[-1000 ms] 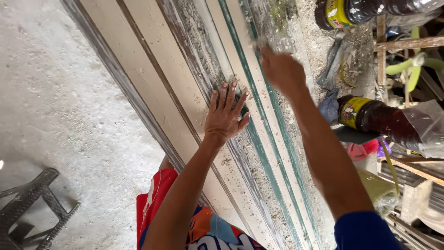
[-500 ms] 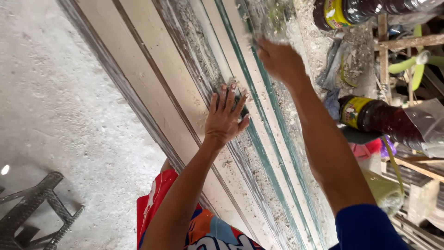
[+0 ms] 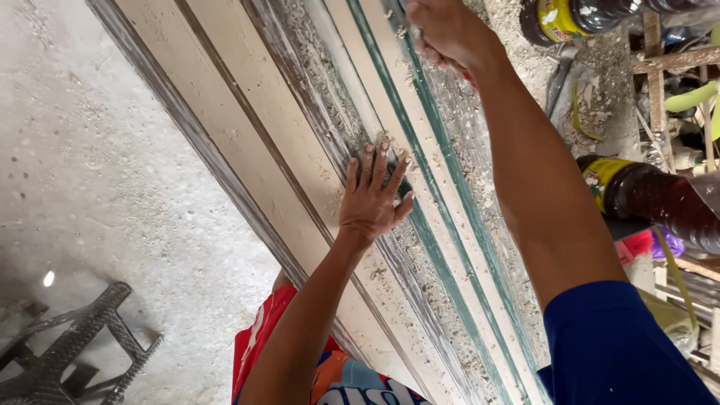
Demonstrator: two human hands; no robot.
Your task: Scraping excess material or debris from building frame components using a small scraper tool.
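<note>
Two bare hands work on long wooden boards [image 3: 247, 150] covered with sawdust.

The left hand [image 3: 371, 199] lies flat and fully open on the boards, with fingers spread and palm pressed down on the pale wood; it holds nothing. The right hand [image 3: 446, 34] is farther along the same boards, near the top edge of the view. Its fingers are curled closed around a small thing with a bit of red under the wrist, but what this thing is I cannot tell. The boards run diagonally, pale strips beside green-painted strips [image 3: 442, 255], and they rest over a grey concrete floor [image 3: 90, 187]. To the right of the boards lie two dark plastic bottles with yellow labels [image 3: 652, 199], well apart from both hands. A dark woven stool [image 3: 67, 345] stands on the floor at the lower left.
</note>
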